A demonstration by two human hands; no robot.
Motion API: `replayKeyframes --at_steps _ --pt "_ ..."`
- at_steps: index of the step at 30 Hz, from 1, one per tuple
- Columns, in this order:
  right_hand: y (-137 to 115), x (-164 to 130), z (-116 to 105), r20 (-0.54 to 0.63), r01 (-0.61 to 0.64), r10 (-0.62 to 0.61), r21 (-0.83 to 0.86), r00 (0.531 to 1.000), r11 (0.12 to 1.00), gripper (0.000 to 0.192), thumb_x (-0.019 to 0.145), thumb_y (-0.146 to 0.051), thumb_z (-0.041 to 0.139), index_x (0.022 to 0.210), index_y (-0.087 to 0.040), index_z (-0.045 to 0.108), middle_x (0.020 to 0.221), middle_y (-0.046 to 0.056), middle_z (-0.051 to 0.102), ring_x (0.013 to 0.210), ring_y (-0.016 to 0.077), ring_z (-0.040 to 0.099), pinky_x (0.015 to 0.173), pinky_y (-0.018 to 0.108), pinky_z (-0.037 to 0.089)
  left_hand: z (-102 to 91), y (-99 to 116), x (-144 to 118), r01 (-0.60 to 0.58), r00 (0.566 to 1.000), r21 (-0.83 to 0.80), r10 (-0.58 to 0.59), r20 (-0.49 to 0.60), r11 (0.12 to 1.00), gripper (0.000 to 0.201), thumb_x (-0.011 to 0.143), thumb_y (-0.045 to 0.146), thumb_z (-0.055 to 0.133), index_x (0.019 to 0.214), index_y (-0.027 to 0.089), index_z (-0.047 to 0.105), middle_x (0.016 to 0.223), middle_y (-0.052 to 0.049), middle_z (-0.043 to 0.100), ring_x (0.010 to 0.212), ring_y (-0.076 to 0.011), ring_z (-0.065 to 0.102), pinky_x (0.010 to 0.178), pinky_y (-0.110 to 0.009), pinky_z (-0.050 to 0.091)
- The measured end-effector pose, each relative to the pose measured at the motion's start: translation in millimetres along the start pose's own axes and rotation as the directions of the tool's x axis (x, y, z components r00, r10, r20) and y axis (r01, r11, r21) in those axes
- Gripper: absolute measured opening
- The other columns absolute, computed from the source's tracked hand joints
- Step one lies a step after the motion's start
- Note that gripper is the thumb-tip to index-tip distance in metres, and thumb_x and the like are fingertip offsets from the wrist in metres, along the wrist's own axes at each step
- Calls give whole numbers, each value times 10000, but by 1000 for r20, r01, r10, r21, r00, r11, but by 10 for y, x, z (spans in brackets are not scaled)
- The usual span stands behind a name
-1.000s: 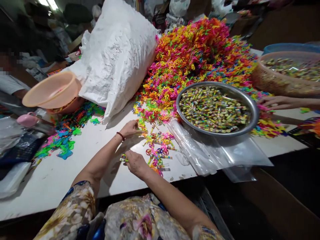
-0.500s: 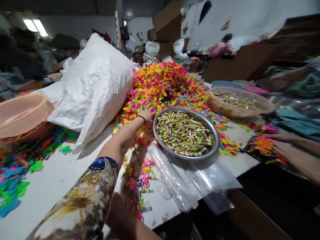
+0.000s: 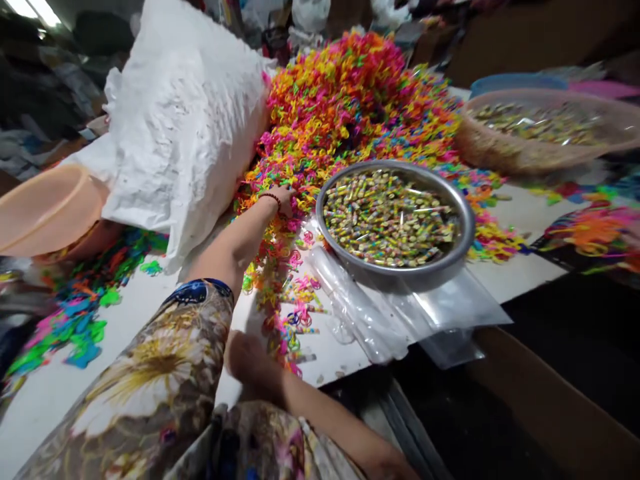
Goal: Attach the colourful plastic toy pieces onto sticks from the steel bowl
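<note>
Neon plastic toy pieces (image 3: pixel 350 100), light, springy and tangle-prone, heap on the bench (image 3: pixel 125 313) beside the steel bowl (image 3: pixel 465 227); your left hand (image 3: pixel 283 200) cups a loose clump at the pile's near edge, your right hand (image 3: pixel 247 360) resting flat.

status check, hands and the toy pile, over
Left hand stretched out, fingers in coloured toy pile. Right hand resting near table edge, grip unclear. Metal bowl of sweets right beside.

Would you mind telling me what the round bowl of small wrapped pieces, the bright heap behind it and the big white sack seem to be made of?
The round bowl looks like polished metal, probably steel: grey with a shiny, reflective rim. The bright heap appears to be moulded plastic, in glossy neon colours. The big white sack looks like woven plastic, matte and crinkled, though the weave is too fine to confirm.
</note>
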State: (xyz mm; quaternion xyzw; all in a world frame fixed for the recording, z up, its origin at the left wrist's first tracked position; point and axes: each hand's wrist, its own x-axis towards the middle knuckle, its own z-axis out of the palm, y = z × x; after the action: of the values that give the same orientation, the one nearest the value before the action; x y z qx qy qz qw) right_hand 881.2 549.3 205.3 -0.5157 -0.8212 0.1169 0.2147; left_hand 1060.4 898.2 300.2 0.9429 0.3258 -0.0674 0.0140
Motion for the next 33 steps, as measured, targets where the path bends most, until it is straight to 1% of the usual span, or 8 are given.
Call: replayKeyframes --at_steps 14,21,23,26,28,29,31,33 --pt "25 145 217 112 -47 46 6 993 999 215 985 -163 427 1147 -134 567 1063 125 658 901 213 615 735 297 468 134 -313 -1663 19 997 147 -30 73 989 802 731 428 729 1470 282 454 1301 -148 542 1225 -377 508 1028 -489 424" --pt "5 116 189 109 -66 65 2 992 998 248 914 -148 499 1156 -131 551 1085 127 632 998 228 600 848 312 478 61 -312 -2129 14 982 36 -21 186 999 823 551 214 836 1338 320 616 1355 -92 571 1332 -398 398 1148 -588 209" --pt "-36 124 152 125 -104 102 3 987 995 268 912 -168 514 1177 -134 539 1108 132 631 1014 235 598 862 322 476 -40 -310 -2297 -9 987 -68 20 158 998 720 570 164 805 1258 328 672 1365 -55 583 1335 -356 410 1148 -537 248" --pt "-104 150 93 150 -193 189 12 970 981 280 917 -199 533 1192 -145 527 1125 138 635 1037 244 598 874 332 469 -120 -318 -2689 -5 999 -267 -6 -43 964 371 713 173 706 1075 242 754 1226 -52 671 1178 -260 557 1058 -379 382" --pt "-125 154 59 152 -247 243 4 958 969 251 924 -198 520 1171 -151 528 1111 136 638 1021 239 602 862 329 464 -31 -301 -3026 122 951 -389 -220 -217 913 195 816 220 625 950 176 759 1026 -82 716 974 -221 626 927 -325 443" --pt "-122 146 44 146 -262 259 2 955 965 229 927 -192 509 1153 -155 527 1101 130 638 1006 231 604 852 324 461 68 -280 -3200 213 894 -443 -357 -272 871 179 846 246 600 899 159 747 929 -91 714 886 -216 627 868 -323 454" --pt "-82 108 15 120 -241 237 13 964 971 207 930 -176 488 1135 -165 515 1092 112 632 979 214 600 830 312 455 360 -210 -3518 373 763 -529 -576 -293 762 163 857 270 598 836 152 709 820 -96 686 801 -217 604 798 -328 448" --pt "2 50 -17 103 -145 142 27 985 989 223 911 -149 489 1134 -168 502 1094 97 623 962 200 589 810 302 448 717 -110 -3754 445 694 -599 -679 -240 666 133 836 278 639 859 153 678 847 -98 670 810 -216 591 777 -319 436"
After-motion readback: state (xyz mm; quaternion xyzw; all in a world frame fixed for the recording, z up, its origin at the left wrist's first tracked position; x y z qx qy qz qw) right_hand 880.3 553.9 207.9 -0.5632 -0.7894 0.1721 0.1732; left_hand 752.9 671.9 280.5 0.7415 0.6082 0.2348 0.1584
